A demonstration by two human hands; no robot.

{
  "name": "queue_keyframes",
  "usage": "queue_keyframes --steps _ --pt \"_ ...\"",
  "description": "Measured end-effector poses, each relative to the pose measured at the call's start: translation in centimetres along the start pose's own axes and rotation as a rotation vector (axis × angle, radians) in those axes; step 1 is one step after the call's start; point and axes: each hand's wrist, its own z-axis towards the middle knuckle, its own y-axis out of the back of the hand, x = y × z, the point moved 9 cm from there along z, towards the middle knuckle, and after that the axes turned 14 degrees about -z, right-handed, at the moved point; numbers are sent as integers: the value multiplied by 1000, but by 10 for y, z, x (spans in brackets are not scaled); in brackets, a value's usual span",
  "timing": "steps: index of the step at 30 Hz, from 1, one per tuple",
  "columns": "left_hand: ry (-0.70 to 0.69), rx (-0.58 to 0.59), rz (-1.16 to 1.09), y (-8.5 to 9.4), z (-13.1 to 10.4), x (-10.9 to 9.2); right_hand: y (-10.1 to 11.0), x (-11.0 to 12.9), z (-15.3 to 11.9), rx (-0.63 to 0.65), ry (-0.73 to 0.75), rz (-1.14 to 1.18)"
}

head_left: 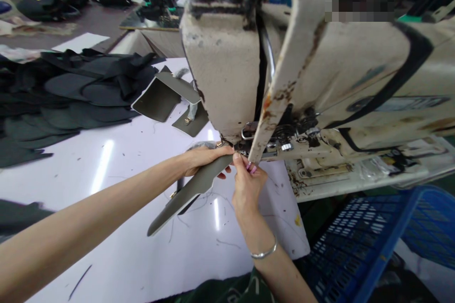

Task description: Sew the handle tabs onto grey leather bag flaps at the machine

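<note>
An industrial sewing machine (223, 66) with chipped cream paint stands over the white table. Under its needle area lies one end of a long olive-grey leather-like panel (190, 194); its other end slants down to the left. My left hand (206, 157) is closed on the panel's far edge, close to the presser foot, which is partly hidden. Opposite it, my right hand (246, 177) pinches the panel's near edge by thumb and fingertips. Something small and pink (251, 167) shows at the right fingers; I cannot make out what it is. A clear-wrapped strap and metal fitting peek out behind the panel.
Olive-grey pieces with wrapped metal fittings (167, 94) lie behind the left hand. A pile of dark cut pieces (71, 90) covers the table's left side. Loose threads lie on the white tabletop (142, 265). A blue plastic basket (359, 241) stands at the lower right.
</note>
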Motion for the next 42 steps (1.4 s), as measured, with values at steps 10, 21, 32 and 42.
queue_keyframes --steps 10,21,32,42 --pt "423 -171 -729 -42 -26 75 14 -2 4 38 -71 -14" --pt "223 -485 -1064 -69 -35 64 25 12 18 210 -45 -159" --pt "102 -535 -1162 -70 -26 55 31 29 29 241 44 -281" --pt "-29 -559 -1074 -53 -9 47 32 34 29 254 151 -372"
